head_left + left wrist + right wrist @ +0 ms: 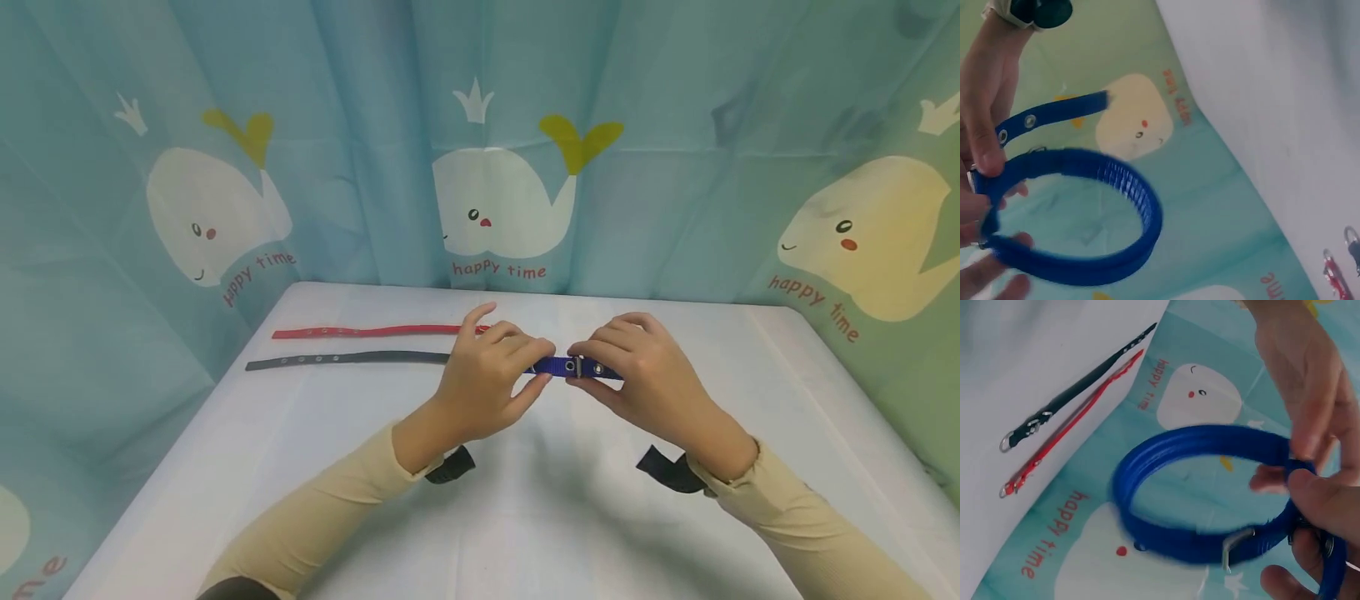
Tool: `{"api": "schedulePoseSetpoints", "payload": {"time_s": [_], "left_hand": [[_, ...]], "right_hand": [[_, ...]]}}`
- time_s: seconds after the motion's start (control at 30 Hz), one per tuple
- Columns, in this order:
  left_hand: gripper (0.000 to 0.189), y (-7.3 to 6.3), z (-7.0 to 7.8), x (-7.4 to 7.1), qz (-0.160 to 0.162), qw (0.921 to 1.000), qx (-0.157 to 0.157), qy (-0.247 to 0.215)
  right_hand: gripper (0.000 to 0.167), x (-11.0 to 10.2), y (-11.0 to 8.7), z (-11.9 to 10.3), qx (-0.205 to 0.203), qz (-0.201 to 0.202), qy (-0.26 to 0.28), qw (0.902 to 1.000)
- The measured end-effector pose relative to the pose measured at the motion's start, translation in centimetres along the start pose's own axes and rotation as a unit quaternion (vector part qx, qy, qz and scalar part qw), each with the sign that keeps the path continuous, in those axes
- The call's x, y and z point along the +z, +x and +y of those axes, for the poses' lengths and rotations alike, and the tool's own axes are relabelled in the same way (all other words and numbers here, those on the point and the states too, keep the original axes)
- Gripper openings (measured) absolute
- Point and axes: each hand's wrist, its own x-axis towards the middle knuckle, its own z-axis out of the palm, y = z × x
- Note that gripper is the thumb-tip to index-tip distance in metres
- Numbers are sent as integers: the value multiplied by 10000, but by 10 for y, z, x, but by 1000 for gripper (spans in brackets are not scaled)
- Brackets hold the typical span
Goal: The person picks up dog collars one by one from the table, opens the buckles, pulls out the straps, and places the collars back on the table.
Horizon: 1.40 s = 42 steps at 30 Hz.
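Observation:
A blue collar [555, 367] is held up over the white table between both hands, bent into a closed loop. My left hand [487, 379] pinches it between thumb and fingers on the left of the buckle. On the other side, my right hand [651, 373] grips the strap just right of the buckle [577, 367]. The collar's free end [1079, 109], with metal eyelets, sticks out past the fingers in the left wrist view. A metal ring [1235, 549] hangs on the loop in the right wrist view. Fingers hide part of the buckle.
A red collar [390, 331] and a dark grey collar [367, 357] lie straightened side by side on the white table [495, 533], behind and left of the hands. A light blue whale-print curtain [360, 208] surrounds the table's back and sides.

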Motion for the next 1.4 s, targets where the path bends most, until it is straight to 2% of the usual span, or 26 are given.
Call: {"api": "schedulePoseSetpoints", "payload": {"time_s": [0.13,0.23,0.47,0.57,0.67,0.7,0.8,0.83,0.97,1.13,1.4], "left_hand": [[23,3,1,-1,-273,9996,-18,106],[24,4,1,-2,-334,9993,49,176],[21,1,-2,-2,-126,9999,-85,48],[24,2,-1,-1,-69,9998,53,153],[22,1,-1,-1,-43,9990,201,395],[22,1,-1,-1,-38,9985,232,491],[17,-2,-1,-2,40,9977,285,621],[17,-3,-1,-1,71,9977,283,615],[19,-3,-1,0,169,9980,378,484],[18,-3,-3,0,235,9962,627,565],[17,-3,-5,-1,300,9963,697,392]], "right_hand": [[32,2,1,-2,-157,65,-120,9998],[31,5,1,-3,-217,128,-151,9996],[37,5,-1,0,-155,477,117,9987],[35,7,-1,0,-329,422,53,9986],[19,9,-4,0,-544,387,-129,9977],[20,10,-5,0,-596,387,-174,9973],[41,12,-8,2,-715,448,-236,9962],[43,12,-8,2,-736,473,-233,9959],[40,13,-7,2,-867,540,-259,9944],[38,14,-5,0,-1044,557,-522,9916],[36,16,-4,0,-1246,687,-603,9880]]}}
